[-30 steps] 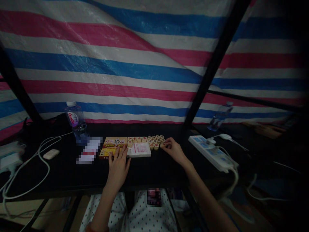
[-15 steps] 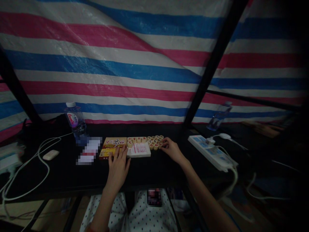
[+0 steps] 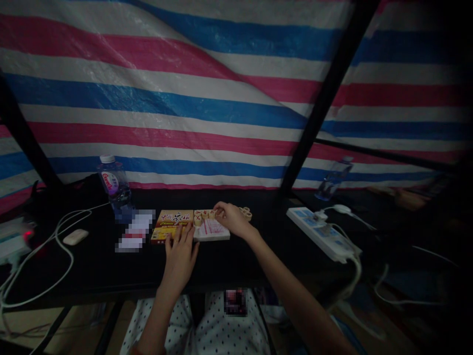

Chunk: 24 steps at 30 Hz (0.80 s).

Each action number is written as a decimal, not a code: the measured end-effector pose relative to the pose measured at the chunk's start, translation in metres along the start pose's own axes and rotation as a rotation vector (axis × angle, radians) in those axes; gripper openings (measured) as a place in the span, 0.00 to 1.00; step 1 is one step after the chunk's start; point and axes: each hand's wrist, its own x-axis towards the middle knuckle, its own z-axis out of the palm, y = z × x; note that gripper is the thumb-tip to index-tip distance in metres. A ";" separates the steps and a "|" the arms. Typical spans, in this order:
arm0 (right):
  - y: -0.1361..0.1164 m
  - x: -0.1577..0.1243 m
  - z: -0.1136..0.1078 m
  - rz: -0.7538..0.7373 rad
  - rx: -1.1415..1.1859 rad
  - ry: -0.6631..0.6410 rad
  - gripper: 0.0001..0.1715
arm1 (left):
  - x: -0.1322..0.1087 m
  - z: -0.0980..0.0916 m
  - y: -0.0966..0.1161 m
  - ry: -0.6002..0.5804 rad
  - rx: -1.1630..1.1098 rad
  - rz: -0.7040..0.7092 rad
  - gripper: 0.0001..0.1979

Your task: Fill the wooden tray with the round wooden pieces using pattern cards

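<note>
My left hand (image 3: 180,256) lies flat on the black table (image 3: 92,266), fingers stretched out, with the fingertips on the near edge of a yellow and red game box lid (image 3: 170,222). Right of the lid sits a white tray (image 3: 212,231) with red lines and a row of round wooden pieces (image 3: 204,215) along its far edge. My right hand (image 3: 232,219) hovers over the tray's far right corner, fingers pinched at the end of that row; whether a piece is in them is hidden. A few more wooden pieces (image 3: 246,212) lie on the table just beyond that hand.
A water bottle (image 3: 113,186) stands at the left, a second bottle (image 3: 332,178) at the right. A white power strip (image 3: 322,232) with a plug and cable lies at the right. White cables (image 3: 48,246) and a small white device (image 3: 75,237) lie at the left. Black frame poles (image 3: 325,98) rise behind.
My right hand has moved left from the loose heap of pieces to the far right corner of the white tray. My left hand has stayed put.
</note>
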 end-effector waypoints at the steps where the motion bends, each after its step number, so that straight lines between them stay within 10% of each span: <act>1: -0.008 0.004 0.006 -0.013 -0.014 -0.027 0.10 | 0.000 0.000 0.000 -0.001 0.002 0.002 0.21; 14: -0.043 0.016 0.047 0.008 -0.206 -0.177 0.08 | 0.000 0.001 -0.001 -0.003 0.006 0.001 0.21; 24: 0.012 0.001 -0.001 0.019 0.128 0.079 0.21 | 0.000 -0.003 0.001 -0.014 -0.020 -0.011 0.21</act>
